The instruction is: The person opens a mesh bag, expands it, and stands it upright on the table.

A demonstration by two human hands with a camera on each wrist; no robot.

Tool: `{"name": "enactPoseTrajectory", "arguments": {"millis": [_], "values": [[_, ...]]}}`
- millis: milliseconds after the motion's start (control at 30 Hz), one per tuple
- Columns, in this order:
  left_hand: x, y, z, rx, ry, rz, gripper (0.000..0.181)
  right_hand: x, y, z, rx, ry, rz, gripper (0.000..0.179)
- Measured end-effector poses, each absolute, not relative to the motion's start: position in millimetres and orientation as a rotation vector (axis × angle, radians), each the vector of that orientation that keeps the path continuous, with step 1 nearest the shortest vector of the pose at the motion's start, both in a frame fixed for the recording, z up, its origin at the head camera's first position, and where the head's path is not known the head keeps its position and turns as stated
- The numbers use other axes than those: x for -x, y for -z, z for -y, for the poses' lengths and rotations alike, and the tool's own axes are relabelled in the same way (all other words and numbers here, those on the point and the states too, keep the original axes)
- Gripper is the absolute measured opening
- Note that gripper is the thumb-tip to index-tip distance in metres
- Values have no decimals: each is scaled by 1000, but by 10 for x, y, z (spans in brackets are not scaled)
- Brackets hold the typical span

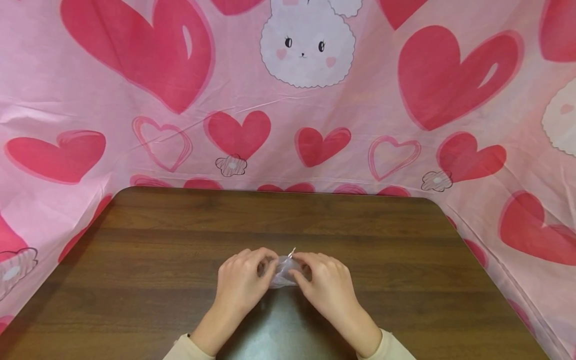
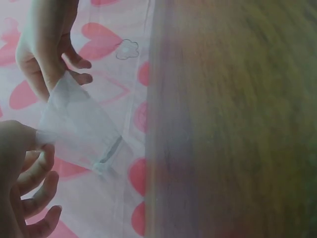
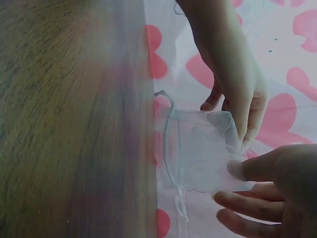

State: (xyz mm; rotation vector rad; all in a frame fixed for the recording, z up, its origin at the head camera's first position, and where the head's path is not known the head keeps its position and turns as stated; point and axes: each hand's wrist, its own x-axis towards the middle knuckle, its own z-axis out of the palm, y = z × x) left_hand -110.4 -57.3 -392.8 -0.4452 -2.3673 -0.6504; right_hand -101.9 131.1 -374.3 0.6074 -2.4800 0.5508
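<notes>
A small sheer white drawstring pouch (image 1: pixel 284 274) is held between both hands over the middle of the table, near its front. My left hand (image 1: pixel 240 275) pinches one side of it between thumb and fingers. On the opposite side, my right hand (image 1: pixel 329 280) pinches it the same way. In the right wrist view the pouch (image 3: pixel 200 151) is spread nearly flat, and a thin pale cord (image 3: pixel 168 148) runs along one edge with loose ends. The left wrist view shows the see-through fabric (image 2: pixel 81 124) stretched between the two hands.
A dark brown wooden table (image 1: pixel 270 215) with rounded far corners lies under the hands. Pink cloth (image 1: pixel 360 110) printed with red hearts and a white rabbit face hangs behind it and along both sides. Light beige sleeves (image 1: pixel 189 349) cover the forearms.
</notes>
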Motion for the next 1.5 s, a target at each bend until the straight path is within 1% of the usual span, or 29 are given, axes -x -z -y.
{"name": "enactPoseTrajectory", "arguments": {"millis": [100, 233, 333, 600, 767, 833, 1033, 1167, 1333, 1500], "values": [[1102, 3926, 573, 437, 660, 2356, 14, 1023, 3745, -1318, -583, -550, 2499, 26], [1097, 3918, 569, 433, 672, 2367, 14, 1042, 3744, -1330, -538, -556, 2451, 16], [1090, 3911, 568, 433, 670, 2390, 15, 1051, 3741, -1340, -528, -563, 2424, 14], [1081, 3914, 567, 521, 655, 2410, 21, 1052, 3740, -1354, -524, -564, 2426, 23], [1082, 3907, 566, 556, 669, 2397, 14, 1052, 3741, -1347, -530, -563, 2412, 30], [1081, 3900, 566, 537, 683, 2405, 12, 1053, 3739, -1346, -541, -574, 2408, 29], [1077, 3886, 570, 444, 719, 2425, 11, 1049, 3731, -1353, -584, -624, 2395, 17], [1074, 3886, 567, 448, 734, 2425, 12, 1045, 3728, -1353, -584, -636, 2395, 13], [1054, 3875, 543, 439, 754, 2480, 12, 1050, 3731, -1352, -552, -635, 2387, 17], [1025, 3851, 529, 306, 737, 2608, 22, 1061, 3734, -1359, -472, -637, 2359, 26]]}}
